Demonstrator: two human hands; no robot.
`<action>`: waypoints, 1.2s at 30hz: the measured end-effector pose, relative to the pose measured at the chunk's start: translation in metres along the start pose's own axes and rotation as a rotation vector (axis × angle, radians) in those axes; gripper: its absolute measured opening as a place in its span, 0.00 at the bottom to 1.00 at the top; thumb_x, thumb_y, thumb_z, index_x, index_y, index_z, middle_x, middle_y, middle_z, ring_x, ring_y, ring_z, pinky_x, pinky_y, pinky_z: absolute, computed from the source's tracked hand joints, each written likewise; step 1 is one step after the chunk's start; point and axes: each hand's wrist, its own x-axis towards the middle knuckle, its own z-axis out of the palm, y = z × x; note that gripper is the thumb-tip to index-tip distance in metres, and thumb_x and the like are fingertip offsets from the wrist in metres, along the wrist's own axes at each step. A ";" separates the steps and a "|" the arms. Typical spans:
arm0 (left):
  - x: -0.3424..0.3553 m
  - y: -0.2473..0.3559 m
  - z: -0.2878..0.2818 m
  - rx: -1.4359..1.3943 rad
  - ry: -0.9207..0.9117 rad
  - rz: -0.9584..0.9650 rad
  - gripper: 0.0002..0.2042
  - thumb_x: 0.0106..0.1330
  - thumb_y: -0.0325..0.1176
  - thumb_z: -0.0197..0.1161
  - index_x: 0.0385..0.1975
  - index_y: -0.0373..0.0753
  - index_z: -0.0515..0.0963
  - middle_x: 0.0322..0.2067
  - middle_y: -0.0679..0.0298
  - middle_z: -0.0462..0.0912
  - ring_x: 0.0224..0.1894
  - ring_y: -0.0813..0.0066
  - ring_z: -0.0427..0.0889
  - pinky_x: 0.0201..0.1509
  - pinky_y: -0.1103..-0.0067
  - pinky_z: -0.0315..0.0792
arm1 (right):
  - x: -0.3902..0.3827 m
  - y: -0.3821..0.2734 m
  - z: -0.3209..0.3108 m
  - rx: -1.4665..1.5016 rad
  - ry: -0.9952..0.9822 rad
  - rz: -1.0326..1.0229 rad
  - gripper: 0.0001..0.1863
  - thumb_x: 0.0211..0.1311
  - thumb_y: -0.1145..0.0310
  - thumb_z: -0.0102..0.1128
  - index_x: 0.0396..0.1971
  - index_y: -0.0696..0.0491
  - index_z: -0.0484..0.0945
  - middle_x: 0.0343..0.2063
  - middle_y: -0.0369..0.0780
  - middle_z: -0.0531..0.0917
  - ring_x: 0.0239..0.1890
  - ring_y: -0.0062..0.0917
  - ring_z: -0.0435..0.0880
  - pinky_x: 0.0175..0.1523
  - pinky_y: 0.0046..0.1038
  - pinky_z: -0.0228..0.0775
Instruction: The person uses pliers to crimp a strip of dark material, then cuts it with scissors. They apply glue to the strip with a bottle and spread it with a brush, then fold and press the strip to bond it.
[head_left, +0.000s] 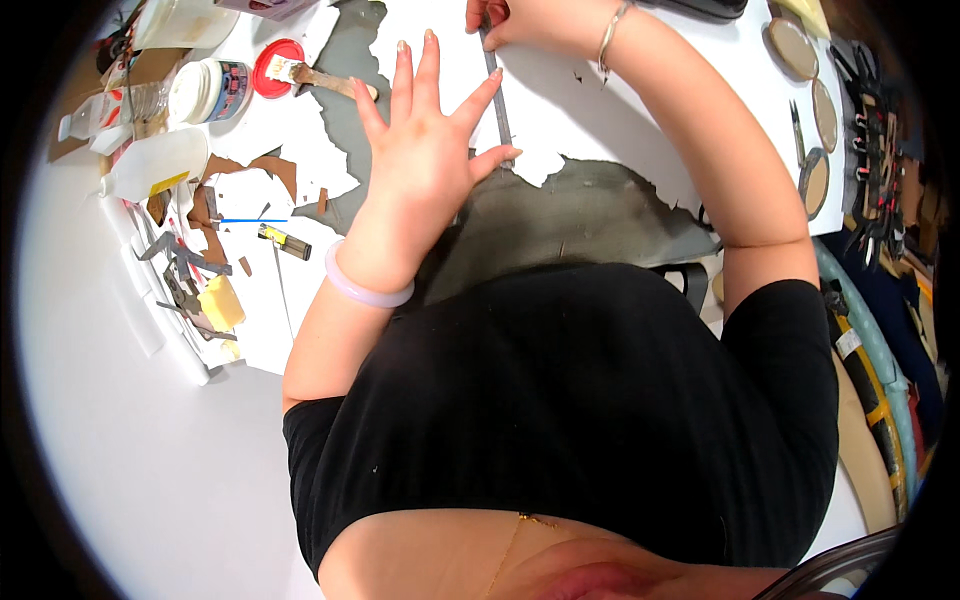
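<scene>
A narrow dark grey strip (503, 112) lies over a white sheet (570, 115) with a torn near edge, on a dark grey surface (560, 215). My left hand (422, 145) is flat with its fingers spread, palm down. Its thumb and index fingertip touch the strip or lie right beside it. At the far edge of view my right hand (505, 20) pinches the strip's far part between thumb and fingers; the frame's upper edge cuts off some of that hand.
Left of my hands, a flat brush (325, 80) rests on a red lid (277, 68) beside an uncapped white jar (210, 92). Nearer lie a lighter (286, 242), a yellow sponge (220, 303) and scraps. Several round discs (792, 48) and a tool rack (872, 150) stand right.
</scene>
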 end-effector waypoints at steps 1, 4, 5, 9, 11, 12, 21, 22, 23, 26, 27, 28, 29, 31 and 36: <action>0.000 0.002 -0.003 0.005 0.000 -0.018 0.34 0.56 0.57 0.73 0.65 0.57 0.77 0.75 0.42 0.56 0.77 0.39 0.54 0.72 0.33 0.45 | -0.002 -0.007 -0.003 0.000 -0.005 0.047 0.14 0.58 0.66 0.70 0.43 0.53 0.85 0.32 0.42 0.86 0.35 0.33 0.85 0.45 0.34 0.76; -0.003 0.008 -0.012 0.027 0.017 -0.086 0.35 0.54 0.57 0.74 0.64 0.54 0.79 0.75 0.42 0.56 0.77 0.43 0.55 0.72 0.34 0.46 | -0.010 -0.020 -0.014 -0.015 0.127 0.014 0.15 0.62 0.64 0.70 0.45 0.54 0.83 0.31 0.42 0.85 0.35 0.33 0.85 0.43 0.34 0.77; -0.005 0.007 -0.009 0.027 0.012 -0.118 0.35 0.53 0.58 0.74 0.63 0.55 0.79 0.75 0.42 0.55 0.77 0.44 0.54 0.73 0.35 0.44 | -0.011 -0.033 -0.021 -0.022 0.170 0.017 0.15 0.63 0.63 0.69 0.44 0.56 0.83 0.32 0.44 0.86 0.37 0.38 0.87 0.46 0.36 0.78; -0.017 0.008 -0.007 0.019 -0.003 -0.207 0.37 0.52 0.59 0.74 0.65 0.56 0.77 0.76 0.43 0.53 0.77 0.41 0.53 0.72 0.34 0.43 | 0.015 -0.077 -0.030 0.032 0.529 -0.205 0.14 0.66 0.61 0.67 0.43 0.56 0.83 0.35 0.44 0.86 0.38 0.39 0.86 0.47 0.37 0.78; -0.018 0.007 -0.003 0.024 0.028 -0.221 0.37 0.52 0.60 0.74 0.65 0.57 0.77 0.75 0.42 0.54 0.77 0.41 0.53 0.72 0.33 0.42 | 0.059 -0.093 -0.037 -0.114 0.813 -0.541 0.11 0.64 0.64 0.68 0.41 0.53 0.82 0.36 0.40 0.85 0.37 0.36 0.85 0.48 0.35 0.75; -0.021 0.005 -0.001 0.024 0.038 -0.228 0.36 0.52 0.60 0.74 0.64 0.56 0.78 0.75 0.42 0.55 0.77 0.41 0.53 0.72 0.33 0.43 | 0.077 -0.111 -0.041 -0.189 0.897 -0.562 0.12 0.60 0.63 0.70 0.40 0.54 0.85 0.37 0.44 0.87 0.41 0.40 0.86 0.52 0.40 0.74; -0.031 -0.002 -0.006 -0.018 0.118 -0.255 0.35 0.50 0.56 0.77 0.60 0.54 0.81 0.73 0.41 0.59 0.77 0.43 0.54 0.73 0.36 0.44 | 0.159 -0.169 -0.083 -0.663 0.142 -0.164 0.30 0.55 0.43 0.69 0.43 0.56 0.88 0.45 0.49 0.89 0.50 0.43 0.87 0.57 0.42 0.76; -0.032 -0.002 -0.005 -0.015 0.126 -0.255 0.35 0.50 0.56 0.77 0.60 0.54 0.81 0.72 0.41 0.59 0.76 0.43 0.56 0.73 0.36 0.45 | 0.160 -0.171 -0.085 -0.677 0.123 -0.139 0.30 0.55 0.43 0.69 0.43 0.57 0.88 0.46 0.49 0.88 0.51 0.43 0.87 0.57 0.41 0.77; -0.033 -0.003 -0.005 -0.018 0.127 -0.251 0.35 0.50 0.56 0.77 0.60 0.54 0.81 0.72 0.41 0.59 0.76 0.43 0.56 0.73 0.36 0.45 | 0.161 -0.171 -0.085 -0.691 0.106 -0.110 0.30 0.55 0.43 0.69 0.44 0.57 0.88 0.46 0.49 0.88 0.51 0.43 0.87 0.57 0.41 0.78; -0.036 -0.006 0.000 -0.012 0.149 -0.261 0.34 0.50 0.57 0.77 0.60 0.55 0.82 0.72 0.42 0.60 0.76 0.44 0.57 0.73 0.36 0.45 | 0.155 -0.174 -0.077 -0.659 0.175 -0.145 0.30 0.54 0.45 0.71 0.44 0.57 0.88 0.47 0.49 0.88 0.52 0.43 0.87 0.58 0.40 0.78; -0.035 -0.007 0.000 -0.021 0.151 -0.256 0.34 0.50 0.57 0.77 0.60 0.55 0.82 0.73 0.42 0.60 0.76 0.44 0.57 0.73 0.36 0.45 | 0.155 -0.172 -0.079 -0.639 0.181 -0.133 0.29 0.53 0.46 0.72 0.44 0.58 0.88 0.46 0.49 0.88 0.51 0.43 0.87 0.58 0.40 0.78; -0.034 -0.007 0.000 -0.029 0.153 -0.252 0.34 0.50 0.57 0.77 0.60 0.55 0.82 0.73 0.42 0.60 0.76 0.44 0.57 0.73 0.36 0.45 | 0.156 -0.170 -0.082 -0.619 0.188 -0.124 0.29 0.53 0.47 0.72 0.44 0.58 0.88 0.46 0.50 0.88 0.51 0.43 0.88 0.58 0.40 0.78; -0.034 -0.007 0.001 -0.036 0.155 -0.249 0.34 0.50 0.57 0.77 0.60 0.55 0.82 0.73 0.42 0.60 0.76 0.44 0.57 0.73 0.36 0.44 | 0.155 -0.168 -0.082 -0.600 0.196 -0.116 0.28 0.52 0.48 0.73 0.44 0.58 0.88 0.46 0.50 0.88 0.51 0.44 0.88 0.58 0.40 0.78; -0.034 -0.007 0.000 -0.047 0.154 -0.252 0.34 0.50 0.56 0.77 0.60 0.55 0.82 0.73 0.41 0.59 0.76 0.43 0.57 0.73 0.36 0.44 | 0.147 -0.174 -0.086 -0.587 0.222 -0.152 0.25 0.51 0.52 0.74 0.41 0.56 0.89 0.43 0.51 0.88 0.48 0.44 0.88 0.57 0.39 0.79; -0.032 -0.009 -0.001 -0.059 0.178 -0.216 0.34 0.50 0.56 0.77 0.60 0.54 0.82 0.72 0.40 0.59 0.76 0.42 0.56 0.73 0.34 0.43 | 0.135 -0.175 -0.103 -0.489 0.389 -0.184 0.17 0.56 0.58 0.70 0.38 0.56 0.90 0.39 0.51 0.89 0.44 0.44 0.89 0.54 0.39 0.80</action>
